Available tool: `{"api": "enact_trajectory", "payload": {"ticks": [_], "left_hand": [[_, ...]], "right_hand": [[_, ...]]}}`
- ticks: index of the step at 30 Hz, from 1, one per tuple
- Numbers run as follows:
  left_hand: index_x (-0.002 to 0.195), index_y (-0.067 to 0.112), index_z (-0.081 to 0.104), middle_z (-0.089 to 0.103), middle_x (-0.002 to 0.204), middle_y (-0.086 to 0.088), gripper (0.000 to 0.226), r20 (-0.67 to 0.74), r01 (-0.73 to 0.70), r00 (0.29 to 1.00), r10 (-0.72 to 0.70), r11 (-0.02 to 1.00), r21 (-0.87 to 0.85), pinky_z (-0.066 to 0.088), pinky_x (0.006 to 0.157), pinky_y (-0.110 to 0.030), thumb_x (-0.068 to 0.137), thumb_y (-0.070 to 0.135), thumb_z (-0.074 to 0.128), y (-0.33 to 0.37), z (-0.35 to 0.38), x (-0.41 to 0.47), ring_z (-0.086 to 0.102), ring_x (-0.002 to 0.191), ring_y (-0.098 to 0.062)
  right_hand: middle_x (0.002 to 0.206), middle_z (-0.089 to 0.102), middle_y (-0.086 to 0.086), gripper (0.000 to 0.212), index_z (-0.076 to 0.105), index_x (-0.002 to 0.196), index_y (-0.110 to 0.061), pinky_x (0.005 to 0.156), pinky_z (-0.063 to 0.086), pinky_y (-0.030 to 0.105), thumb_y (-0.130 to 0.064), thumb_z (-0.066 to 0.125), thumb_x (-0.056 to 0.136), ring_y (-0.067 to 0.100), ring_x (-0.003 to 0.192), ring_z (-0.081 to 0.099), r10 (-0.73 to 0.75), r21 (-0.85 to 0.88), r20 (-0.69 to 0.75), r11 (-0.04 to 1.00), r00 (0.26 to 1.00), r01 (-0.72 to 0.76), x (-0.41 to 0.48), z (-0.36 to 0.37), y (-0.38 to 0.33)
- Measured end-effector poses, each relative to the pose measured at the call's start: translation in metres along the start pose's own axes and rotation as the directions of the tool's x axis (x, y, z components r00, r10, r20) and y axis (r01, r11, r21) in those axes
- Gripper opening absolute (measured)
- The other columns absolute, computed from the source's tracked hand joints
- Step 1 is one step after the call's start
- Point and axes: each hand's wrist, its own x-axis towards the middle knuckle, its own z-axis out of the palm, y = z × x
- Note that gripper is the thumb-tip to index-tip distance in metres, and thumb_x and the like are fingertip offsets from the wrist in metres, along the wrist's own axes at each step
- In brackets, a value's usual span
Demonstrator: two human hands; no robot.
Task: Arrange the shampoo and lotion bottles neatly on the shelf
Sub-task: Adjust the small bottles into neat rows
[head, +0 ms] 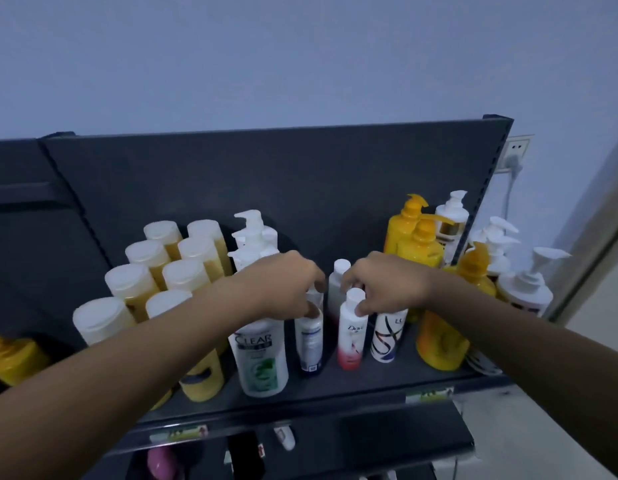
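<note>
Two forearms reach in over the dark shelf [335, 393]; the left hand [286, 285] pinches the top of a slim white bottle [309, 341]; the right hand [387, 285] curls its fingertips around the Dove bottle [350, 336] cap, both bottles upright mid-shelf.

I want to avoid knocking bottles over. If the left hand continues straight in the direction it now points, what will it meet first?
Probably the small white bottle with the dark base: the left hand already has its fingers at the top. Just beyond stands another white-capped bottle, though depth is unclear.
</note>
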Motion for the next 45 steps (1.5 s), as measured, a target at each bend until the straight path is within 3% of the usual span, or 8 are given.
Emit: {"api": "enact_trajectory", "payload": {"ticks": [5, 8, 11, 13, 18, 22, 30, 45], "left_hand": [[0.125, 0.031, 0.068, 0.067, 0.108, 0.001, 0.036, -0.011, 0.040, 0.999, -0.039, 0.993, 0.111, 0.054, 0.079, -0.037, 0.089, 0.031, 0.070, 0.011, 0.011, 0.005, 0.065, 0.102, -0.024], [0.110, 0.027, 0.071, 0.060, 0.084, 0.003, 0.023, -0.045, 0.060, 0.998, -0.052, 0.978, 0.202, 0.042, 0.070, -0.033, 0.091, 0.038, 0.064, 0.014, 0.010, 0.005, 0.060, 0.087, -0.024], [0.072, 0.019, 0.046, 0.039, 0.066, 0.004, 0.043, -0.063, 0.109, 0.994, -0.093, 0.943, 0.315, 0.029, 0.070, -0.034, 0.097, 0.052, 0.054, 0.019, 0.010, 0.006, 0.049, 0.076, -0.026], [0.065, 0.020, 0.031, 0.038, 0.065, 0.002, 0.054, -0.073, 0.133, 0.991, -0.114, 0.928, 0.348, 0.028, 0.073, -0.035, 0.098, 0.060, 0.048, 0.021, 0.009, 0.008, 0.053, 0.078, -0.028], [0.072, 0.018, 0.047, 0.056, 0.074, -0.001, 0.054, -0.088, 0.163, 0.986, -0.143, 0.936, 0.311, 0.035, 0.080, -0.037, 0.094, 0.068, 0.047, 0.020, 0.015, 0.014, 0.057, 0.077, -0.026], [0.118, 0.032, 0.069, 0.071, 0.106, 0.006, 0.035, -0.053, 0.079, 0.996, -0.073, 0.987, 0.137, 0.050, 0.079, -0.033, 0.086, 0.045, 0.066, 0.014, 0.015, 0.014, 0.065, 0.100, -0.020], [0.101, 0.023, 0.077, 0.071, 0.085, 0.000, 0.032, -0.011, 0.147, 0.989, -0.147, 0.988, 0.041, 0.059, 0.073, -0.039, 0.086, 0.051, 0.069, 0.012, 0.017, 0.021, 0.067, 0.082, -0.020], [0.093, 0.022, 0.080, 0.073, 0.079, 0.000, 0.037, -0.031, 0.164, 0.986, -0.164, 0.986, -0.011, 0.061, 0.070, -0.041, 0.084, 0.056, 0.069, 0.012, 0.019, 0.020, 0.068, 0.076, -0.017]], "right_hand": [[0.114, 0.071, 0.000, 0.037, 0.070, 0.125, -0.023, 0.079, 0.048, 0.032, -0.027, 0.076, 0.088, 0.018, 0.106, 0.060, -0.055, 0.011, -0.060, 0.998, 0.997, 0.056, 0.002, 0.006, 0.010], [0.096, 0.062, -0.006, 0.033, 0.073, 0.118, -0.024, 0.074, 0.042, 0.029, -0.028, 0.078, 0.086, 0.013, 0.092, 0.051, -0.088, 0.010, -0.073, 0.996, 0.993, 0.089, 0.006, 0.004, 0.011], [0.089, 0.056, -0.009, 0.031, 0.074, 0.114, -0.024, 0.073, 0.045, 0.030, -0.031, 0.080, 0.084, 0.014, 0.092, 0.055, -0.108, 0.013, -0.074, 0.994, 0.991, 0.109, 0.009, 0.003, 0.013], [0.086, 0.055, -0.010, 0.029, 0.074, 0.111, -0.024, 0.073, 0.048, 0.032, -0.033, 0.080, 0.084, 0.017, 0.097, 0.061, -0.119, 0.024, -0.075, 0.992, 0.990, 0.121, 0.010, 0.003, 0.014], [0.074, 0.049, -0.018, 0.027, 0.074, 0.109, -0.023, 0.072, 0.047, 0.031, -0.032, 0.079, 0.084, 0.020, 0.101, 0.063, -0.151, 0.047, -0.078, 0.987, 0.985, 0.155, 0.011, 0.005, 0.019], [0.079, 0.050, -0.015, 0.030, 0.074, 0.112, -0.022, 0.073, 0.049, 0.031, -0.032, 0.079, 0.084, 0.021, 0.102, 0.063, -0.160, 0.064, -0.064, 0.984, 0.985, 0.164, 0.012, 0.004, 0.021], [0.075, 0.048, -0.020, 0.030, 0.075, 0.111, -0.020, 0.073, 0.050, 0.030, -0.031, 0.081, 0.084, 0.021, 0.099, 0.065, -0.174, 0.072, -0.052, 0.982, 0.983, 0.177, 0.011, 0.003, 0.023], [0.093, 0.065, -0.006, 0.032, 0.076, 0.115, -0.019, 0.073, 0.051, 0.029, -0.028, 0.081, 0.084, 0.019, 0.100, 0.067, -0.159, 0.051, -0.039, 0.986, 0.986, 0.161, 0.013, 0.002, 0.021]]}}
